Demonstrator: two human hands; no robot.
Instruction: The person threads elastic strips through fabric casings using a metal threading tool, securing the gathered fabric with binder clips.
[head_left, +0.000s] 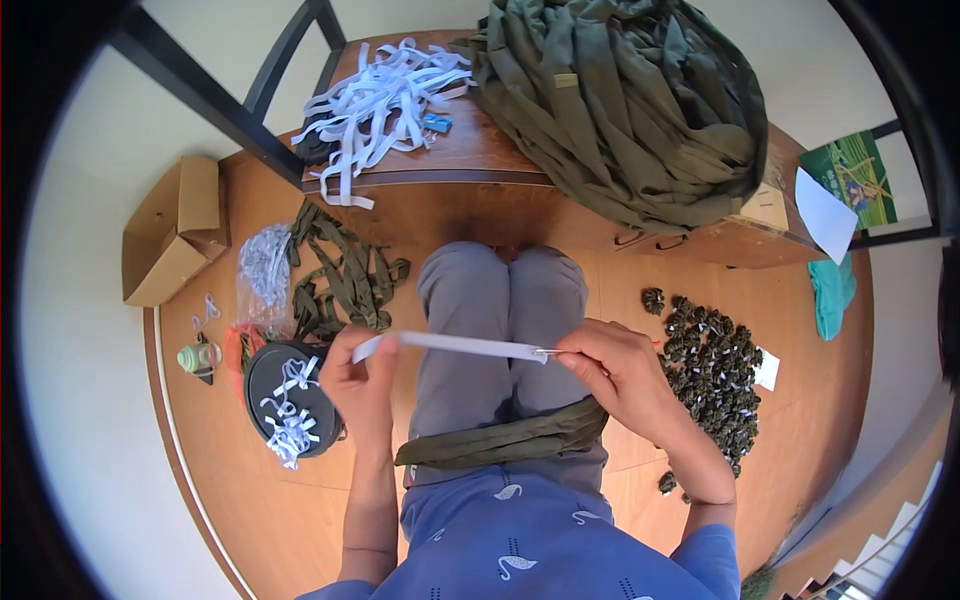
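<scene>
Head camera looks down where we sit on a wooden floor [800,330]; our left hand [362,375] and right hand [615,365] each pinch one end of a white strip [455,345] above our knees. Far off, a low wooden table [480,150] holds olive fabric [620,100].

Landmark: grey-trousered knees [503,300].
- Left of knees: bare wooden floor [230,470] toward the body; further out, black round lid with white strips [290,400], tangle of olive webbing straps [345,275], clear plastic bag [263,265], open cardboard box [170,235].
- Right of knees: heap of small dark olive knotted pieces [715,370]; a floor strip lies open between.
- Beyond knees: low wooden surface [470,150], piled with olive fabric [620,100] and loose white strips [385,95].
- Across lap: olive strap [510,440].
</scene>
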